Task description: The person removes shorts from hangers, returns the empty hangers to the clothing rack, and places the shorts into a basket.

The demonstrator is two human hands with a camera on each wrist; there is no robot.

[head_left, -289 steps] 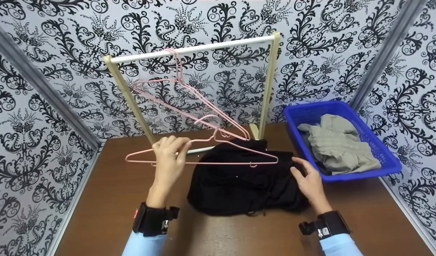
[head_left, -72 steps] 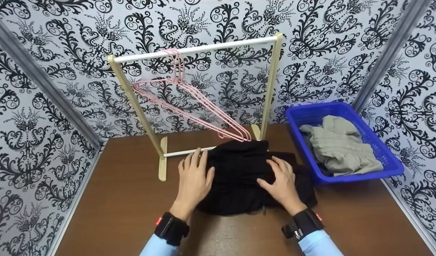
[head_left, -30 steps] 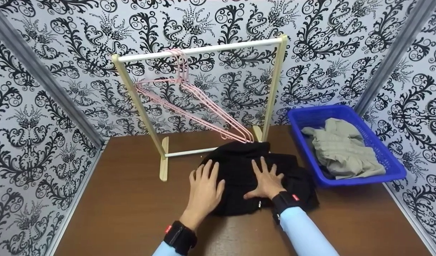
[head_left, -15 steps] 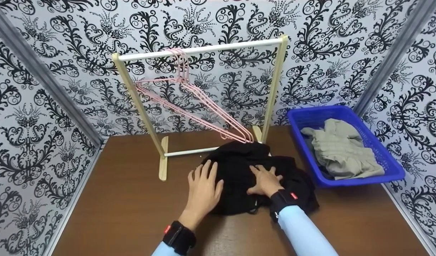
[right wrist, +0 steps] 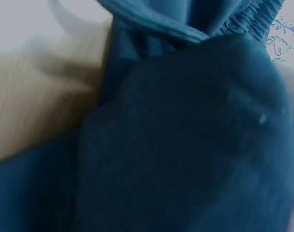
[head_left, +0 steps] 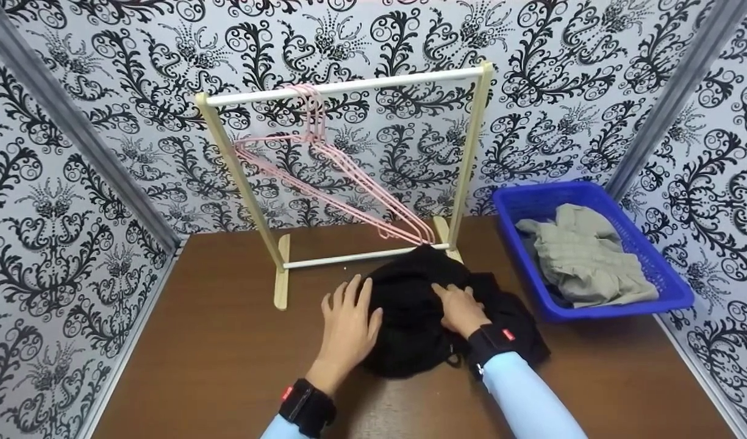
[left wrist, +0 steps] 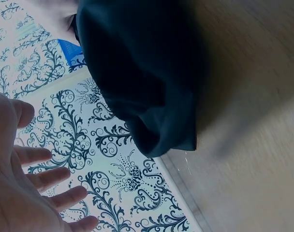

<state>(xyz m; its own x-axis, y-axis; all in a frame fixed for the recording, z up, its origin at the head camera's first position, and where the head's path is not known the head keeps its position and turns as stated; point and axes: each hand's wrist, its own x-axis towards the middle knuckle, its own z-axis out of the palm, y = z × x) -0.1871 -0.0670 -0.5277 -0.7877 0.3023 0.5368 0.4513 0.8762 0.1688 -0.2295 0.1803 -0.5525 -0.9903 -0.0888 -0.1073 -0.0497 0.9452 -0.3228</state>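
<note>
A black garment [head_left: 403, 329] lies bunched on the brown table; a gathered edge [right wrist: 248, 21] of it shows in the right wrist view. My right hand [head_left: 461, 310] grips the cloth from above with curled fingers, the index finger pointing forward. In the right wrist view the dark cloth [right wrist: 185, 135] fills most of the picture and the hand shows only at the right edge. My left hand [head_left: 347, 323] is at the garment's left side, its fingers spread. The left wrist view has that palm [left wrist: 21, 193] holding nothing, apart from the raised cloth [left wrist: 137, 72].
Behind the garment stands a small clothes rack [head_left: 349, 85] with several pink hangers [head_left: 343, 171] on its bar; their lower corners reach down to the cloth. A blue basket [head_left: 507, 238] with a beige garment [head_left: 593, 256] stands at the right. Patterned walls [head_left: 56, 244] enclose the table.
The pink hanger once in my left hand now hangs on the rack. My right hand's spread fingers have curled into the cloth, which has bunched up and uncovered the rack's lower bar.
</note>
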